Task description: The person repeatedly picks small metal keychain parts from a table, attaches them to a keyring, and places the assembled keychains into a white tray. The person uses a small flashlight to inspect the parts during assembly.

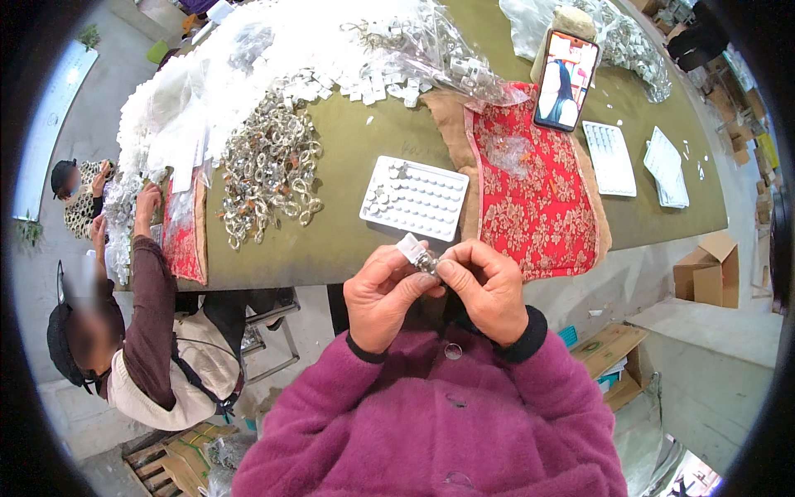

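Note:
In front of my chest, just off the table's near edge, both hands pinch a small silvery-grey trinket [427, 264] with a white tag [411, 248] on it. My left hand [381, 296] is closed on it, the tag standing up by its fingertips. Thumb and forefinger of my right hand [487, 290] meet on its right side. Fingers cover much of the trinket, so its exact kind cannot be made out. Just beyond my hands lies a white tray [439, 228] with rows of round hollows; several small round pieces [383, 197] are gathered at its left.
A heap of loop-shaped trinkets [269, 166] and many white tags [373, 84] cover the table's left and back. Right lie a red floral cloth [538, 207], a propped phone [566, 80] and white trays [609, 157]. A co-worker's sleeve [151, 311] reaches in from the left.

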### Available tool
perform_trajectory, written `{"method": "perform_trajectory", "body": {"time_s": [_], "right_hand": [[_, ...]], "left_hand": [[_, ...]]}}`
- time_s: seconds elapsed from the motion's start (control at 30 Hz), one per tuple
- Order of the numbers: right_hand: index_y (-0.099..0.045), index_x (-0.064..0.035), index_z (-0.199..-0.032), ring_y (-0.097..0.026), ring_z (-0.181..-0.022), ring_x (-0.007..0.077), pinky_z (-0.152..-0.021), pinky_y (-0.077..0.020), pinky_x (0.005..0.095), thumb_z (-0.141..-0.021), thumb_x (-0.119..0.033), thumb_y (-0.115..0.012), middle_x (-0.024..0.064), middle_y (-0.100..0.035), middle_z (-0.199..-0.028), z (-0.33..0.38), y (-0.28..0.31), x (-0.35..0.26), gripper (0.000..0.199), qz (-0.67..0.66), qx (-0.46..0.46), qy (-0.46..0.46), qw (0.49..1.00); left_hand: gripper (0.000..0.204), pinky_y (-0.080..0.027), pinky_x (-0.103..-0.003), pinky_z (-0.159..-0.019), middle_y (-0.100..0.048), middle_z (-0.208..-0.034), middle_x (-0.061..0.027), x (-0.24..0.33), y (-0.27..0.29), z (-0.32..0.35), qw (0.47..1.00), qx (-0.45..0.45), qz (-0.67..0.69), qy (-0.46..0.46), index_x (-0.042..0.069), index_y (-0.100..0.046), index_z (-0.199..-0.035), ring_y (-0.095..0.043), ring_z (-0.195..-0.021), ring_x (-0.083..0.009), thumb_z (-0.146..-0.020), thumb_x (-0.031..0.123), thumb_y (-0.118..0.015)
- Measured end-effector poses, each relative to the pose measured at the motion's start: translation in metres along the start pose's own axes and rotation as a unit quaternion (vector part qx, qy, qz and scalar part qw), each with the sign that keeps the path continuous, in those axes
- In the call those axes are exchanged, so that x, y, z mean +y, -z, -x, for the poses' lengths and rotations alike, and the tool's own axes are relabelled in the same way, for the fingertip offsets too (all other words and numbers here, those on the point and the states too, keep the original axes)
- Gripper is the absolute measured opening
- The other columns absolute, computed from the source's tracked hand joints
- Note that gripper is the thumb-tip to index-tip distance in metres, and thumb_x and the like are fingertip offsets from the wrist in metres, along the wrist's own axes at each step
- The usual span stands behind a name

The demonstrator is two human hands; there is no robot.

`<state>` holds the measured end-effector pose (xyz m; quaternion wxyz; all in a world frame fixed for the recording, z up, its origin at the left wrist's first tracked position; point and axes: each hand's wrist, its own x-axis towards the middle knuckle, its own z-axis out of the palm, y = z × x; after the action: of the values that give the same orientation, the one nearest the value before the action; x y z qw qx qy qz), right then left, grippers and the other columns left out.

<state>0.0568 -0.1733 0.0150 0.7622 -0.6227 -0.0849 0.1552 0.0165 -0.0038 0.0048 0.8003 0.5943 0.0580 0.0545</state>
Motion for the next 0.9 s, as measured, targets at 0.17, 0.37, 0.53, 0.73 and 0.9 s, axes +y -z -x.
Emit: {"method": "perform_trajectory", "body": {"time_s": [0.17,0.37,0.53,0.73,0.9], "right_hand": [[-0.065,0.0024,-0.1,-0.067,-0.083,0.0101,-0.075,-0.0546,0.0263,-0.105,-0.008,-0.067,0.0049,-0.072,-0.089,0.007,0.007,0.001,0.011,-0.024,-0.015,-0.002,1.0],[-0.066,0.0003,-0.093,-0.065,-0.08,0.0086,-0.071,-0.0525,0.0253,-0.104,-0.008,-0.067,0.0037,-0.071,-0.085,0.017,0.015,0.004,0.014,-0.091,-0.03,-0.057,0.994],[-0.065,-0.0012,-0.093,-0.064,-0.078,0.007,-0.069,-0.0516,0.0257,-0.105,-0.013,-0.068,0.0029,-0.072,-0.085,0.028,0.02,0.002,0.017,-0.119,-0.056,-0.086,0.988],[-0.069,0.0003,-0.111,-0.069,-0.094,0.0324,-0.083,-0.0545,0.039,-0.1,-0.017,-0.072,0.0158,-0.068,-0.1,0.035,0.031,-0.004,0.021,0.216,0.064,0.227,0.948],[-0.069,0.001,-0.118,-0.064,-0.083,0.0166,-0.076,-0.0525,0.0319,-0.108,-0.021,-0.065,0.0062,-0.067,-0.094,0.042,0.039,-0.003,0.025,0.032,-0.063,0.075,0.995]], "left_hand": [[0.034,-0.065,-0.029,-0.08,-0.066,-0.114,-0.0086,0.001,-0.004,0.003,0.993,-0.029,-0.089,-0.075,-0.007,-0.071,-0.124,-0.072,-0.097,-0.0168,-0.091,-0.013,-0.075],[0.029,-0.06,-0.026,-0.071,-0.066,-0.108,-0.0097,0.004,-0.007,0.006,0.965,-0.076,-0.202,-0.152,-0.007,-0.073,-0.117,-0.072,-0.086,-0.0153,-0.089,-0.012,-0.078],[0.023,-0.058,-0.028,-0.063,-0.065,-0.102,-0.0088,0.012,-0.011,0.012,0.984,-0.115,-0.122,-0.06,-0.008,-0.072,-0.114,-0.069,-0.077,-0.016,-0.092,-0.012,-0.069],[0.022,-0.058,-0.027,-0.068,-0.064,-0.1,-0.0071,0.015,-0.021,0.017,0.992,-0.099,-0.06,0.041,-0.006,-0.071,-0.113,-0.068,-0.081,-0.0153,-0.091,-0.01,-0.073],[0.036,-0.056,-0.026,-0.081,-0.061,-0.116,-0.0059,0.008,-0.026,0.013,0.982,-0.148,-0.103,-0.063,-0.005,-0.073,-0.116,-0.063,-0.101,-0.0127,-0.082,-0.011,-0.084]]}}
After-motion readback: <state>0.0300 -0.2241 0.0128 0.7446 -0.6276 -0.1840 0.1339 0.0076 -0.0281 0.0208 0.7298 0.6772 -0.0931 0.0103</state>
